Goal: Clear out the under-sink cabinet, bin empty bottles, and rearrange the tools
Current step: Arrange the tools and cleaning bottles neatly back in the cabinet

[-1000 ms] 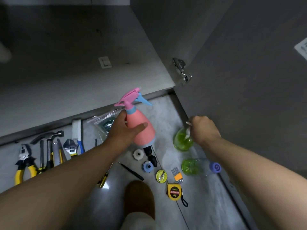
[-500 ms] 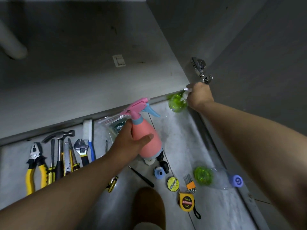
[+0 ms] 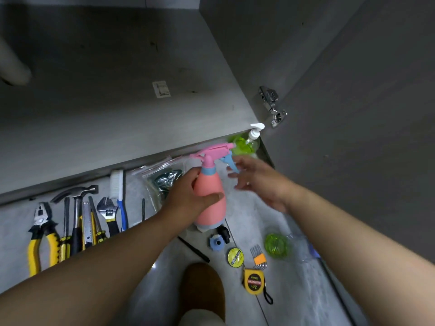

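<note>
The left hand (image 3: 188, 198) has its fingers clamped around the pink spray bottle (image 3: 210, 196), held upright, nozzle up. The right hand (image 3: 256, 180) hovers just right of it, fingers (image 3: 233, 164) apart and empty, nearest the blue trigger.

Left hand (image 3: 188, 198) wrapped in a grip, right hand (image 3: 261, 182) empty (fingers spread, blurred)

We see a pink plastic spray bottle (image 3: 210, 198) with a blue collar and pink trigger head, held upright above the grey floor. A green pump bottle (image 3: 244, 143) with a white dispenser stands at the cabinet's corner, and a clear bottle with green contents (image 3: 277, 245) lies on its side to the right.

A row of tools (image 3: 75, 222) lies parallel on the left: yellow-handled pliers, screwdrivers, hammer, wrench, brush.
</note>
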Demonstrator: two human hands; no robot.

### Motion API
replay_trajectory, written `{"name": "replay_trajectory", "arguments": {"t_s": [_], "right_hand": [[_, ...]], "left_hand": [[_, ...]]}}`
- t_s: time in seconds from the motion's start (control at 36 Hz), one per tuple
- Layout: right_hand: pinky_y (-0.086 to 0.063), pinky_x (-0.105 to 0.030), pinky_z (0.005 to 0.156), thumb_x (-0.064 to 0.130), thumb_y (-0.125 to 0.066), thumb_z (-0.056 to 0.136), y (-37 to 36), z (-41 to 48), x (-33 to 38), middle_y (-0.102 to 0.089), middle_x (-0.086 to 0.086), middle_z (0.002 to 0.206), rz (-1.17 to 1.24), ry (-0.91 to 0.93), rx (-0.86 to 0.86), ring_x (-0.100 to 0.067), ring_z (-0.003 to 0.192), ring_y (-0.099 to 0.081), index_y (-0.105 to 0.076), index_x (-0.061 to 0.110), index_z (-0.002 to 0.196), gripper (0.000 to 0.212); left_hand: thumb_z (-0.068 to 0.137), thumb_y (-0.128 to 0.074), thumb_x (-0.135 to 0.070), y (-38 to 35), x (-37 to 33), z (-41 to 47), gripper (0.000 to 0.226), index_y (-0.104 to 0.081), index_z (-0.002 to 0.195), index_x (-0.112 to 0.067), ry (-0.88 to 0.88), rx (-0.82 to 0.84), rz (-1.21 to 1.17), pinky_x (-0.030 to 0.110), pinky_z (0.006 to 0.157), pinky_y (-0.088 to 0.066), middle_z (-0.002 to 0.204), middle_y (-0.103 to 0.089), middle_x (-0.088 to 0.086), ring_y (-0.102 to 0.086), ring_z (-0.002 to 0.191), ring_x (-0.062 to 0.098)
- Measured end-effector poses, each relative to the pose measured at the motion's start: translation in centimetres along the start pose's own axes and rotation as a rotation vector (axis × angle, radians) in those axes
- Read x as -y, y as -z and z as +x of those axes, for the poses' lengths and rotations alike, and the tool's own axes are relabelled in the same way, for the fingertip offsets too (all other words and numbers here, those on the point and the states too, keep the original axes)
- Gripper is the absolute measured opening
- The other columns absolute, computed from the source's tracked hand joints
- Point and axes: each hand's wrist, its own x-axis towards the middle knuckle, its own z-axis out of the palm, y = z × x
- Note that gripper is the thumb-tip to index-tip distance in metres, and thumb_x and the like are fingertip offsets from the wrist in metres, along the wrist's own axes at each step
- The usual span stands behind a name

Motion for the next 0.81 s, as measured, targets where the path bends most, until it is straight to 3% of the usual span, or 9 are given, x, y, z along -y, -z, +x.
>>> {"name": "replay_trajectory", "arguments": {"t_s": [0.11, 0.22, 0.33, 0.44, 0.53, 0.64, 0.69, 0.75, 0.81], "right_hand": [[-0.050, -0.038, 0.105, 0.008, -0.072, 0.078, -2.0, -3.0, -2.4, -0.059, -0.004, 0.132, -0.041, -0.051, 0.112, -0.019, 0.123, -0.057, -0.051, 0.029, 0.138, 0.067], [-0.055, -0.025, 0.089, 0.020, -0.083, 0.079, -3.1, -4.1, -4.1, -0.056, 0.010, 0.130, -0.152, -0.017, 0.035, -0.004, 0.118, -0.055, -0.042, 0.037, 0.141, 0.076], [-0.057, -0.033, 0.089, 0.037, -0.087, 0.071, -4.4, -3.9, -5.3, -0.055, 0.010, 0.129, -0.252, 0.063, -0.108, -0.008, 0.114, -0.056, -0.045, 0.038, 0.137, 0.078], [-0.047, -0.014, 0.069, 0.042, -0.087, 0.070, -4.5, -2.9, -5.9, -0.061, 0.016, 0.109, -0.241, 0.071, -0.216, -0.001, 0.098, -0.060, -0.054, 0.037, 0.124, 0.063], [-0.043, -0.005, 0.060, 0.042, -0.088, 0.067, -4.0, -1.6, -6.4, -0.063, 0.015, 0.105, -0.265, 0.068, -0.271, 0.003, 0.091, -0.060, -0.056, 0.035, 0.122, 0.064], [-0.051, -0.023, 0.069, 0.041, -0.089, 0.068, -2.0, 0.8, -7.3, -0.066, 0.004, 0.111, -0.276, 0.026, -0.418, -0.010, 0.091, -0.063, -0.053, 0.027, 0.129, 0.072], [-0.056, -0.037, 0.081, 0.037, -0.089, 0.070, -0.7, 2.1, -7.9, -0.067, -0.003, 0.117, -0.277, -0.002, -0.517, -0.021, 0.098, -0.065, -0.052, 0.023, 0.133, 0.074], [-0.055, -0.041, 0.090, 0.034, -0.088, 0.072, 0.6, 3.5, -8.4, -0.067, -0.007, 0.123, -0.287, -0.030, -0.620, -0.028, 0.105, -0.065, -0.051, 0.018, 0.137, 0.076], [-0.051, -0.042, 0.099, 0.031, -0.087, 0.075, 1.4, 4.7, -8.8, -0.064, -0.008, 0.130, -0.259, -0.071, -0.704, -0.030, 0.114, -0.063, -0.050, 0.016, 0.141, 0.078]], "left_hand": [[0.074, -0.089, -0.029, -0.6, -0.6, -0.4, 0.065, -0.053, 0.128, -0.030, 0.019, 0.005, -0.008, 0.044, 0.094, -0.056, 0.122, -0.066, -0.004, -0.066, 0.106, 0.017], [0.075, -0.088, -0.029, -0.6, -0.6, -0.7, 0.062, -0.053, 0.125, -0.031, 0.009, -0.001, -0.025, 0.042, 0.092, -0.057, 0.122, -0.065, -0.004, -0.065, 0.107, 0.016], [0.075, -0.088, -0.029, -0.5, -0.4, -0.7, 0.063, -0.056, 0.129, -0.031, -0.007, 0.019, -0.002, 0.039, 0.089, -0.058, 0.119, -0.065, -0.007, -0.065, 0.107, 0.014], [0.075, -0.088, -0.028, -1.0, 0.2, -0.1, 0.067, -0.058, 0.134, -0.031, -0.016, 0.016, 0.021, 0.041, 0.093, -0.056, 0.123, -0.066, -0.006, -0.064, 0.111, 0.015], [0.079, -0.084, -0.017, -1.5, 0.6, 0.5, 0.063, -0.058, 0.136, -0.025, -0.030, 0.022, 0.001, 0.041, 0.098, -0.055, 0.126, -0.067, -0.003, -0.065, 0.114, 0.017], [0.087, -0.076, -0.009, -1.6, 0.8, 1.2, 0.056, -0.057, 0.138, -0.023, -0.037, 0.025, 0.004, 0.033, 0.103, -0.050, 0.130, -0.062, 0.001, -0.060, 0.119, 0.014], [0.091, -0.073, -0.010, -1.2, 1.0, 1.3, 0.042, -0.062, 0.129, -0.024, -0.044, 0.022, 0.034, 0.022, 0.090, -0.054, 0.126, -0.062, 0.000, -0.062, 0.115, 0.013], [0.093, -0.069, -0.010, -0.7, 1.2, 1.4, 0.028, -0.066, 0.119, -0.021, -0.039, 0.003, 0.051, 0.017, 0.073, -0.052, 0.125, -0.061, 0.002, -0.064, 0.106, 0.011], [0.094, -0.066, -0.009, -0.2, 1.4, 1.5, 0.023, -0.068, 0.115, -0.018, -0.024, -0.022, 0.072, 0.024, 0.077, -0.051, 0.124, -0.061, 0.003, -0.064, 0.099, 0.011]]}}
